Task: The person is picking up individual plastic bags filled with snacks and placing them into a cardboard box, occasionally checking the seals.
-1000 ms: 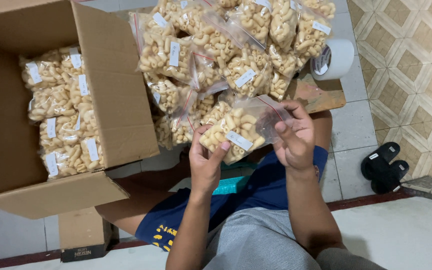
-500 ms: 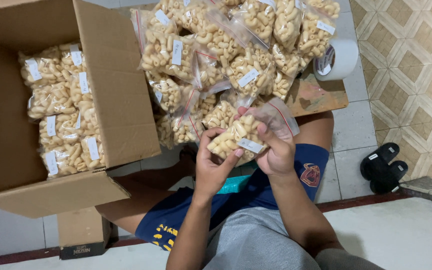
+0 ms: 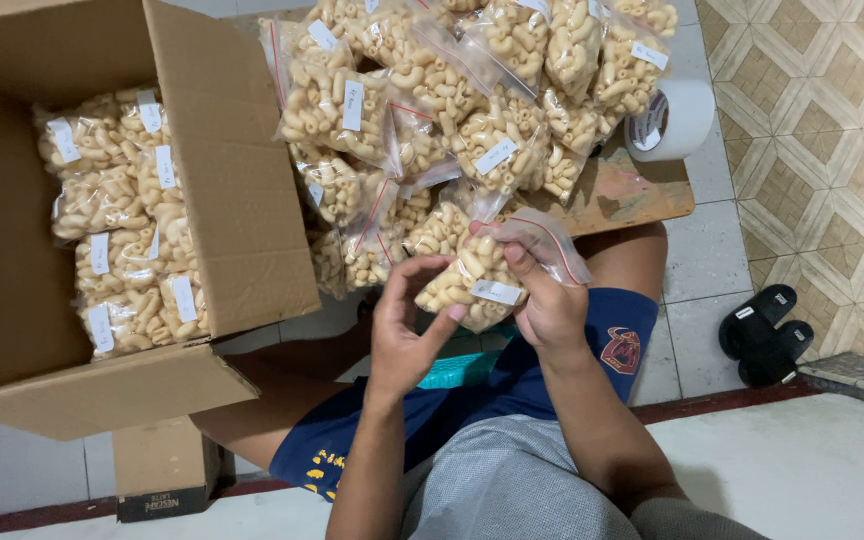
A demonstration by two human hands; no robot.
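Over my lap, both my left hand (image 3: 407,325) and right hand (image 3: 544,305) pinching a pasta bag (image 3: 472,283), pile of bags (image 3: 452,110) right behind, open cardboard box (image 3: 152,210) at left, tape roll (image 3: 674,118) and black sandals (image 3: 764,333) off right

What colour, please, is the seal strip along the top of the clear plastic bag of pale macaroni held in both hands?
Red, clearest in the head view: seal strip.

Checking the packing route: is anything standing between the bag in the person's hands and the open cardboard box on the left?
Yes. The box's raised flap stands between the bag of macaroni, held in both the left hand and the right hand, and the cardboard box. Its top is open.
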